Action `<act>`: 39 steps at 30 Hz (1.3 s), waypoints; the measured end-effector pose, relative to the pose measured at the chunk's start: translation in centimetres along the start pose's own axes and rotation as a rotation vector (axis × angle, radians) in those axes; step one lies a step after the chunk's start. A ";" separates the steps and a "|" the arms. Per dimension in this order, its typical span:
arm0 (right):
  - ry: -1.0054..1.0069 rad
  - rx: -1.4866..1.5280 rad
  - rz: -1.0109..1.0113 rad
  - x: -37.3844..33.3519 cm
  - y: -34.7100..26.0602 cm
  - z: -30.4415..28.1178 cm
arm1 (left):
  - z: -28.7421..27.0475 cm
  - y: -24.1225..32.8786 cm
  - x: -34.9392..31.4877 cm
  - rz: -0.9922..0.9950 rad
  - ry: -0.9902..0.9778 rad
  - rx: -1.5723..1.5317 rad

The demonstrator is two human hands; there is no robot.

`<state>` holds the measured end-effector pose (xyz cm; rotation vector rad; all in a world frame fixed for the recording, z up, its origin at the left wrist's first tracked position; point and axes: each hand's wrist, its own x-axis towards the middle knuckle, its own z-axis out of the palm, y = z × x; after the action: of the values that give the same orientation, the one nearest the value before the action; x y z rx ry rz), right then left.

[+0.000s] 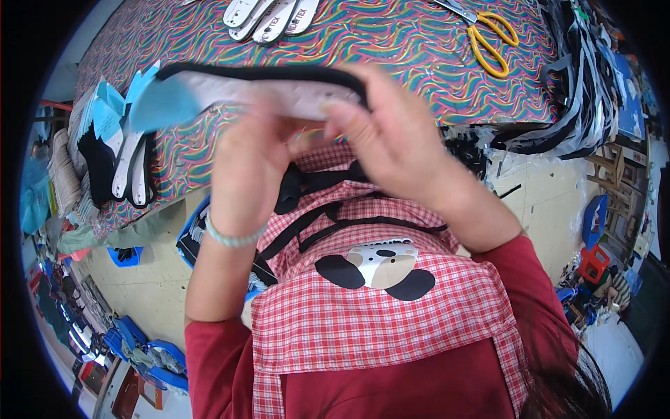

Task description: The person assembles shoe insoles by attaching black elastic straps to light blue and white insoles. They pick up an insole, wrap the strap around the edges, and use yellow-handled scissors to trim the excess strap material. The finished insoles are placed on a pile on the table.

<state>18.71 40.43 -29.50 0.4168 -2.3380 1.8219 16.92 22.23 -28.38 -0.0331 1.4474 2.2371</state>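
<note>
Over the near edge of the table, both hands hold a long insole (286, 94) with a whitish face, a black rim and a light blue toe end (167, 105) pointing left. My right hand (391, 126) grips its right end, thumb on the whitish face and fingers behind. Blurred by motion, my left hand (248, 150) is closed at the insole's lower edge near the middle; its fingers are partly hidden. A pale green bracelet (237, 239) circles my left wrist. To the left, a row of similar insoles (125, 164) with light blue ends lies on the table.
A wavy multicoloured cloth covers the table (188, 157). White insole-shaped pieces (272, 21) lie at the far side, with yellow-handled scissors (495, 42) at the far right. Black and white strips (579, 91) hang over the right edge. A red stool (593, 262) stands on the floor at right.
</note>
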 end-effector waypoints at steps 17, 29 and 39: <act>0.142 0.109 -0.119 1.7 -3.4 -4.1 | 3.4 3.1 -1.9 0.338 -0.054 0.561; 0.250 0.123 -0.262 0.7 -0.5 1.2 | 3.6 0.5 -0.2 0.482 0.090 0.384; -0.093 -0.460 -0.161 0.0 -1.6 -1.1 | 2.8 1.5 2.1 0.208 0.098 0.126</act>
<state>19.15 41.18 -27.75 0.6088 -2.5936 1.1679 15.08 24.91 -26.41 0.0513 1.7124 2.3300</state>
